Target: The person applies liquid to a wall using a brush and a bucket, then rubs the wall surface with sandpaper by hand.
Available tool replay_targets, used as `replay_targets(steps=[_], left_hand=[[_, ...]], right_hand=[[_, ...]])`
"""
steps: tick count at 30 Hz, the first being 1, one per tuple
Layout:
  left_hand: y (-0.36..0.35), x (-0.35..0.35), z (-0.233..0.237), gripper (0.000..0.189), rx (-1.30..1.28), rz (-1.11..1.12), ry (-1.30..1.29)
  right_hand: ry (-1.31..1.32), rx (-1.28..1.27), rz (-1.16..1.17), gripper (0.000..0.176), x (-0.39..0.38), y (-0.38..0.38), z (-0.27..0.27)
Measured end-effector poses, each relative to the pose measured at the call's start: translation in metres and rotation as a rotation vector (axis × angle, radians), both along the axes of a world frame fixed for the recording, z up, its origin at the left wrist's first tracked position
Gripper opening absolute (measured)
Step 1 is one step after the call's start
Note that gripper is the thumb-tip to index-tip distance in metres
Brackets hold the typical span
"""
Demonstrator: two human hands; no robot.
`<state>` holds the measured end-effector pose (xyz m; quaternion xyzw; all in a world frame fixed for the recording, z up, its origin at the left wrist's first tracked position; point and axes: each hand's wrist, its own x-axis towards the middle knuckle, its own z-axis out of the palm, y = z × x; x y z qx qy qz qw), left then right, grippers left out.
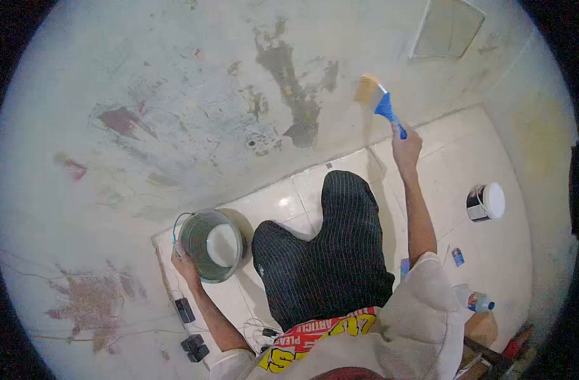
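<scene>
Right hand [406, 149] grips a blue-handled flat brush [383, 106], bristles slanting up-left toward the blotchy wall [220, 126]; left hand [186, 265] grips the wallside round grey bucket [196, 244] by its rim.

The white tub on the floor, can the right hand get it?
Probably yes: the white tub looks close to the right hand, with only floor between them. But that hand holds a brush, so grabbing might mean putting it down.
</scene>
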<state>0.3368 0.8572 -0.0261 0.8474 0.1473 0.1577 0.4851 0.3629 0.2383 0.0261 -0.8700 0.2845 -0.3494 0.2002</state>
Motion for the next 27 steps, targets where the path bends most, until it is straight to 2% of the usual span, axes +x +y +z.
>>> replay_targets(steps=[2,7,8,9,11,13,15,18,21,23,25,27], left_hand=[[0.003,0.003,-0.007,0.044,-0.034,-0.034,-0.036],[0.004,0.001,-0.004,0.046,-0.067,-0.093,-0.039],[0.003,-0.001,0.0,0.046,-0.04,-0.073,0.013],[0.003,-0.002,0.001,0.047,-0.013,-0.051,0.065],[0.009,0.001,-0.012,0.046,-0.035,-0.073,-0.027],[0.002,0.002,-0.008,0.046,-0.063,-0.09,-0.116],[-0.017,-0.007,0.019,0.047,-0.074,-0.055,-0.029],[0.01,0.003,-0.018,0.047,-0.134,-0.091,-0.059],[0.005,0.002,-0.013,0.046,-0.141,-0.099,-0.014],[-0.004,0.0,-0.009,0.046,-0.129,-0.129,-0.064],[-0.009,0.004,-0.01,0.046,-0.121,-0.162,-0.116],[-0.006,0.003,-0.012,0.046,-0.063,-0.13,-0.044]], right_hand=[[-0.003,-0.022,-0.081,0.027,0.002,-0.016,0.003],[-0.161,0.198,-0.331,0.035,0.011,-0.034,0.019],[-0.188,0.088,-0.355,0.033,0.015,-0.034,0.014],[-0.196,0.087,-0.366,0.033,0.017,-0.026,0.018],[-0.125,0.087,-0.325,0.035,0.03,-0.003,0.022],[-0.156,0.201,-0.202,0.039,0.038,0.031,0.027],[-0.004,0.175,-0.186,0.042,0.047,0.068,0.02],[0.026,0.237,0.056,0.038,0.024,0.14,0.031],[-0.053,0.201,0.231,0.029,0.015,0.204,0.015],[0.202,0.245,0.381,0.024,0.004,0.245,0.027],[-0.001,0.022,0.586,0.023,0.009,0.28,-0.003],[-0.007,0.214,0.696,0.025,0.008,0.307,0.015]])
